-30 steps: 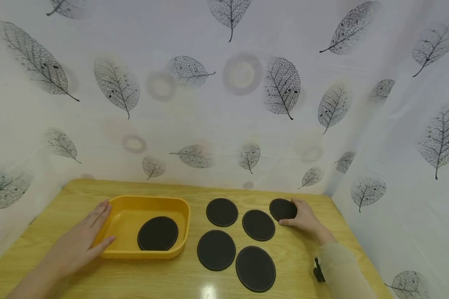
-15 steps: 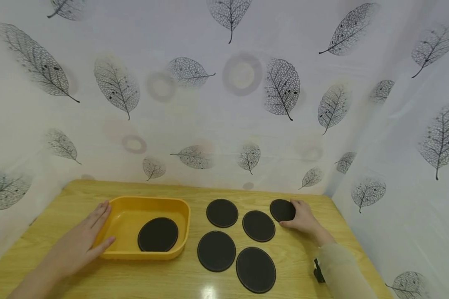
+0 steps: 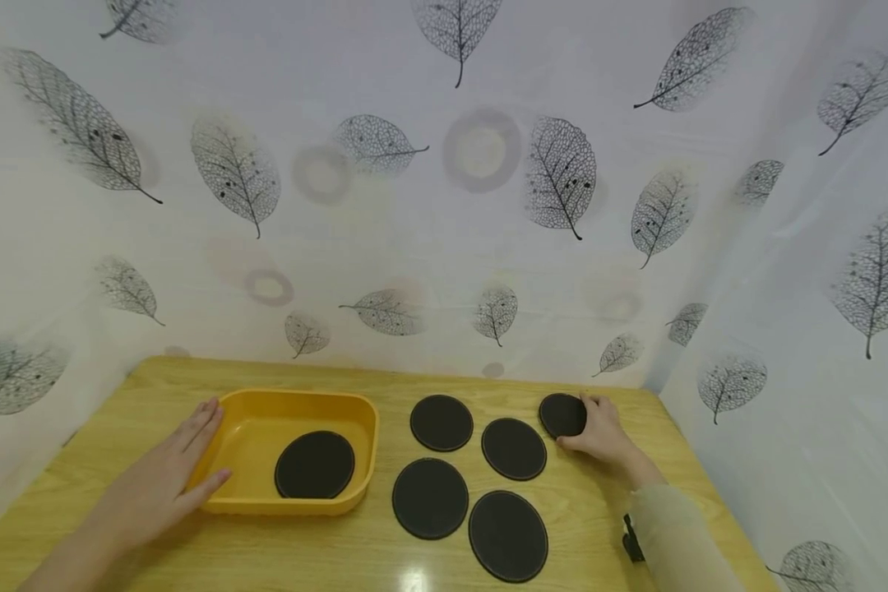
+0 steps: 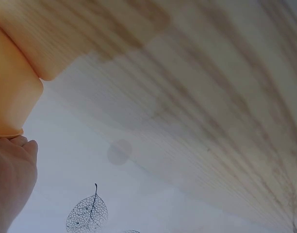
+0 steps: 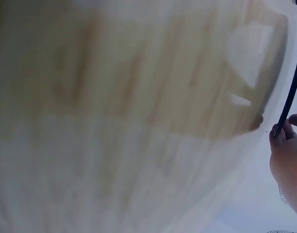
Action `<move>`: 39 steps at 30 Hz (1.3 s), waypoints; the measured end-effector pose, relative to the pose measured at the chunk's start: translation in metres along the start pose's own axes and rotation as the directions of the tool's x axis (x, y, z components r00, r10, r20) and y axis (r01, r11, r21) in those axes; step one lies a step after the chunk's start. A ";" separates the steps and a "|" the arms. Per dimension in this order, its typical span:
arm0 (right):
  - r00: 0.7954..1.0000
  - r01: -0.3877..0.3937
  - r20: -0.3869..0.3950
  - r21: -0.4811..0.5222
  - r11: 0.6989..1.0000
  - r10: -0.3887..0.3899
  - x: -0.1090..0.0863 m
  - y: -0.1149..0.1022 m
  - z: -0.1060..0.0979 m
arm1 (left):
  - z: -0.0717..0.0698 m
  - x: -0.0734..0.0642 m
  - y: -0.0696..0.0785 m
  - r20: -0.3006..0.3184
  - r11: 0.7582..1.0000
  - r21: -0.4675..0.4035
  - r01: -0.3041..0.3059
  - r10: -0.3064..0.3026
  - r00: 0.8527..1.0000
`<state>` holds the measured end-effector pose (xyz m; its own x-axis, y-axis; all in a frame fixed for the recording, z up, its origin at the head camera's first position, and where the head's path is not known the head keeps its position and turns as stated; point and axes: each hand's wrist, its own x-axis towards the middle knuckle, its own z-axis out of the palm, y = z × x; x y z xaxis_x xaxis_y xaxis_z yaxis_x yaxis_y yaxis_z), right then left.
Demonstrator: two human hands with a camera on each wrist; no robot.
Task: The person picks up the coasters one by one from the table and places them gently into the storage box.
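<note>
Wooden table [image 3: 289,547]: disc [image 3: 561,415] and right hand [image 3: 605,433] edged rightward.

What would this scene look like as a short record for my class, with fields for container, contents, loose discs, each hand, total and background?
Container: yellow tray on a wooden table
Contents: one black disc
Loose discs: four black discs on the table, to the right of the tray
Left hand: touches the tray's left side
Right hand: holds a sixth disc by its edge
Total discs: six
Background: pale leaf-print backdrop
</note>
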<state>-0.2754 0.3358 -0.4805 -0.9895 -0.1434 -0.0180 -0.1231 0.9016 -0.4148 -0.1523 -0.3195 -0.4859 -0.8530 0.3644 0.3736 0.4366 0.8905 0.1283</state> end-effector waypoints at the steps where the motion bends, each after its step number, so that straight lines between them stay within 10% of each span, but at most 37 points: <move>1: 1.000 -0.001 -0.002 0.007 1.000 0.001 0.000 0.000 -0.001 | 0.000 0.000 0.000 -0.004 1.000 0.000 -0.004 0.004 1.000; 16: 0.992 0.124 -0.040 0.085 0.989 -0.121 0.001 -0.049 -0.008 | 0.000 -0.001 0.001 -0.021 1.000 0.004 -0.017 0.017 1.000; 39: 0.912 0.368 0.073 0.290 0.884 -0.404 0.010 -0.207 0.002 | -0.003 0.000 0.002 0.009 1.000 0.007 -0.011 0.011 1.000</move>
<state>-0.2600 0.1472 -0.3970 -0.8472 -0.5246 0.0843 -0.4507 0.6255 -0.6369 -0.1508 -0.3185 -0.4828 -0.8507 0.3768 0.3665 0.4440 0.8883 0.1173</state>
